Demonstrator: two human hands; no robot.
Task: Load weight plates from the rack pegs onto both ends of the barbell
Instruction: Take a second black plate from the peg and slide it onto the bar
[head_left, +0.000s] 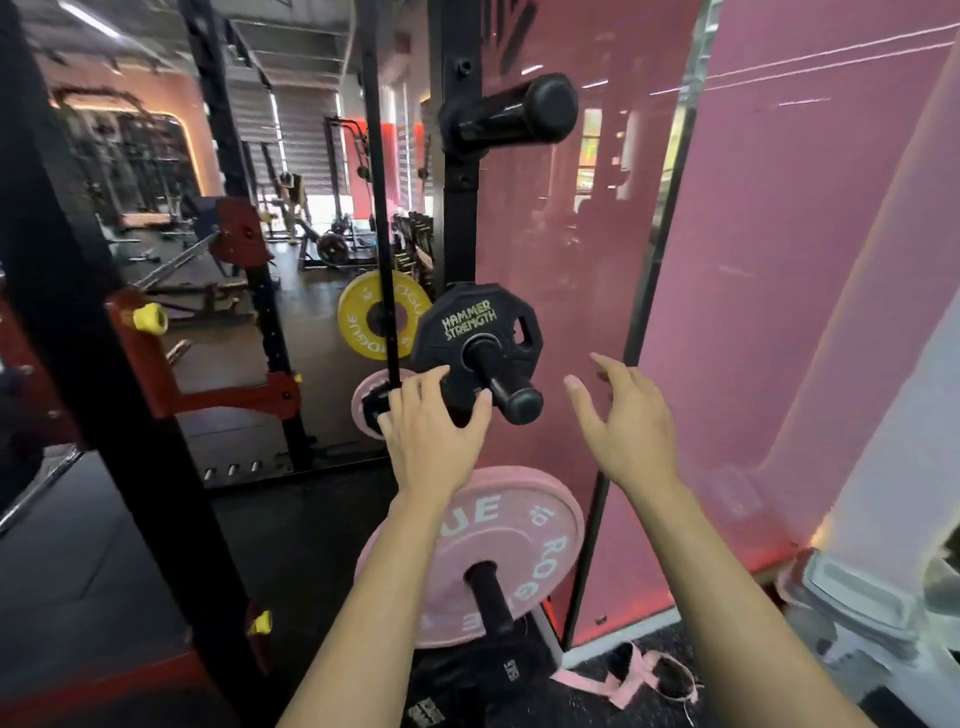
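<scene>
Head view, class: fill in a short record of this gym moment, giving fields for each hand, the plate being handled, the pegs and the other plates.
left hand: fingers and thumb curled round the lower edge of the black plate
right hand: open, fingers spread, beside the plate, touching nothing
black plate: Hammer Strength, on the middle peg
middle peg: sticks out through the plate's hole
top peg: bare
pink plate: Rogue, on the lowest peg
yellow plate: Rogue, behind the rack post

Hammer Strength plate (475, 343) on mid peg (511, 392); bare peg (511, 111) above, Rogue plate (498, 551) on peg below. L hand (428, 428) at plate's lower edge, R hand (621, 423) right of it, apart.
</scene>
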